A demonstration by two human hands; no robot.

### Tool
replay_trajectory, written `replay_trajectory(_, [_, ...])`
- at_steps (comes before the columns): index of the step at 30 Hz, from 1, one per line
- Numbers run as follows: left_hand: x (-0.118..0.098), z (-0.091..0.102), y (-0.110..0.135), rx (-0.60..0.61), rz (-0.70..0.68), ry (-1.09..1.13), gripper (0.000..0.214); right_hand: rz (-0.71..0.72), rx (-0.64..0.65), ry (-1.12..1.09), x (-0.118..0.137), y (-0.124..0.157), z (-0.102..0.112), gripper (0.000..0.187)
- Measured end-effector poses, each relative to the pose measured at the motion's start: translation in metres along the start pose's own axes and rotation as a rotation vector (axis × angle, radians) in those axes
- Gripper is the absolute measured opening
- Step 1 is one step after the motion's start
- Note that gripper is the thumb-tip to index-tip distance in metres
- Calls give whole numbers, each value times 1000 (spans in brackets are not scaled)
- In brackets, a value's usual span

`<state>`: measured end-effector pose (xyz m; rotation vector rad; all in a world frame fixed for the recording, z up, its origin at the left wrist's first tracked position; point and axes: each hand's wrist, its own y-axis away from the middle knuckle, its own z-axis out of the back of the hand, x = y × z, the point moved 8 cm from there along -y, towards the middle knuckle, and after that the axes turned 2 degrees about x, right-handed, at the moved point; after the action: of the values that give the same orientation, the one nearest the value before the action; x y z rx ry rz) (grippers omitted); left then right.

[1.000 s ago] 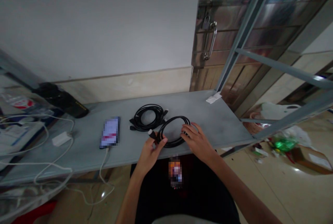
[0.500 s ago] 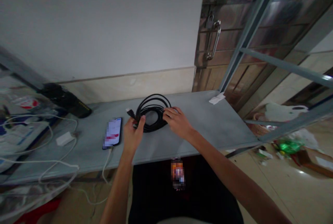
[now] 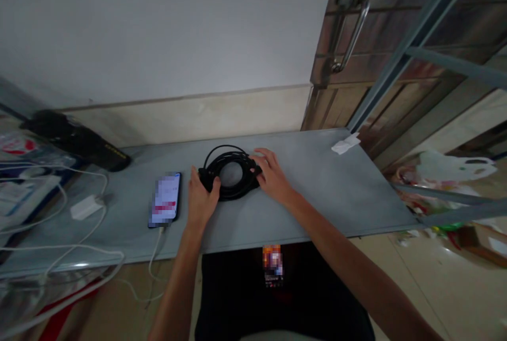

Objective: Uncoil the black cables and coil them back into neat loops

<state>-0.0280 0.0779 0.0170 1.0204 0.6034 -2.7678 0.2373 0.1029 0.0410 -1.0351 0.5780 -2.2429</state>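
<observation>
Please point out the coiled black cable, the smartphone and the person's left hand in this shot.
Coiled black cable (image 3: 237,192): head view, front curve of the coil.
Smartphone (image 3: 165,199): head view, middle of the screen.
Left hand (image 3: 202,196): head view, back of the hand.

Dim, flat indoor light, soft glare on the steel door (image 3: 380,24) at one o'clock, phone screen (image 3: 165,198) glowing and pixelated at eight o'clock, wide-angle bending toward the edges, slight overall softness
</observation>
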Motion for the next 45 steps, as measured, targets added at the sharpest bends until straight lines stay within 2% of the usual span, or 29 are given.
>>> replay_trajectory(4, [-1,-4,-3,51,-17,11,95,-188,-36,-107,-24,-1,0,77])
replay_trajectory(8, [-12,-21,-12,49,16,63,84,-268,-147,-80,-36,-2,9,70])
replay_trajectory(11, [-30,-48,-18,50,16,144,81,-307,-326,-80,-42,0,30,60])
replay_trajectory(15, [-60,-83,-20,91,-50,217,84,-391,-551,-65,-56,8,66,46])
replay_trajectory(18, [-77,-90,-18,96,-121,212,75,-428,-719,-21,-62,20,95,39])
replay_trajectory(20, [-82,-88,-16,95,-153,216,66,-389,-775,41,-57,24,105,35])
replay_trajectory(22, [-83,-84,-15,94,-172,233,59,-284,-701,89,-43,21,102,29])
replay_trajectory(23, [-83,-82,-15,94,-179,243,56,-219,-600,105,-34,16,94,27])
replay_trajectory(26, [-81,-79,-15,92,-194,286,51,-51,-144,203,-2,4,48,21])
replay_trajectory(28, [-79,-78,-17,79,-194,318,49,6,104,320,13,6,20,32])
replay_trajectory(30, [-77,-77,-19,62,-190,343,46,6,233,424,20,12,4,52])
replay_trajectory(32, [-75,-77,-21,51,-187,366,43,-38,285,489,19,16,-2,61])
replay_trajectory(34, [-74,-77,-23,45,-179,395,43,-90,305,531,14,20,-4,61])
replay_trajectory(39, [-73,-83,-26,52,-168,465,45,-194,283,596,4,23,0,54])
replay_trajectory(45, [-75,-88,-28,43,-183,514,44,-257,256,651,-1,22,2,58])
